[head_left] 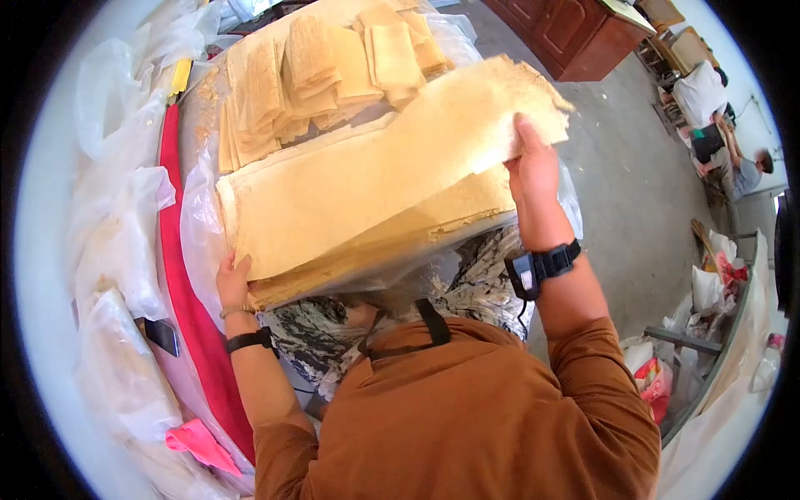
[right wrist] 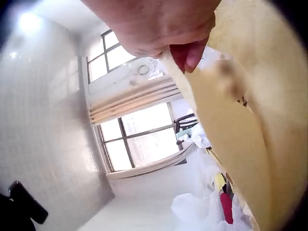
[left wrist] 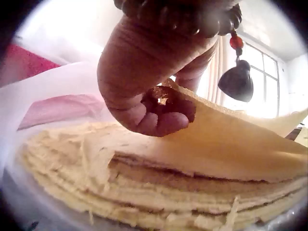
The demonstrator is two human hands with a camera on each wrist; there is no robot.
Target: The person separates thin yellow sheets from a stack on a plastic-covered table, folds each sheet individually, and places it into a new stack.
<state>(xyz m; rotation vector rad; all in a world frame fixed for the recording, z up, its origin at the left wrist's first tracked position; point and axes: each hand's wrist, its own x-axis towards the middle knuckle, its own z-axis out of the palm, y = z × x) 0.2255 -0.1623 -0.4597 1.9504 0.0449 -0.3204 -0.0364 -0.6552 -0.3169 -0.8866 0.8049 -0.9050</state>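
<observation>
A long, thin yellow tofu sheet [head_left: 375, 179] stretches between my two hands. My right hand [head_left: 536, 171] pinches its right end, thumb on top, and holds that end raised. At the near left corner, my left hand [head_left: 233, 282] pinches the sheet's edge; in the left wrist view the fingers [left wrist: 166, 124] curl in at that edge. Beneath lies a stack of similar sheets [left wrist: 159, 202] with ragged, layered edges. The right wrist view has the sheet [right wrist: 236, 139] hanging down from the right hand [right wrist: 159, 24].
Folded bundles of sheets [head_left: 312, 71] lie beyond the stack. Clear plastic [head_left: 200, 221] and a red strip [head_left: 187, 283] run along the left, near a phone [head_left: 161, 336] and a pink cloth [head_left: 200, 444]. A brown cabinet [head_left: 567, 37] stands far right; people sit beyond it.
</observation>
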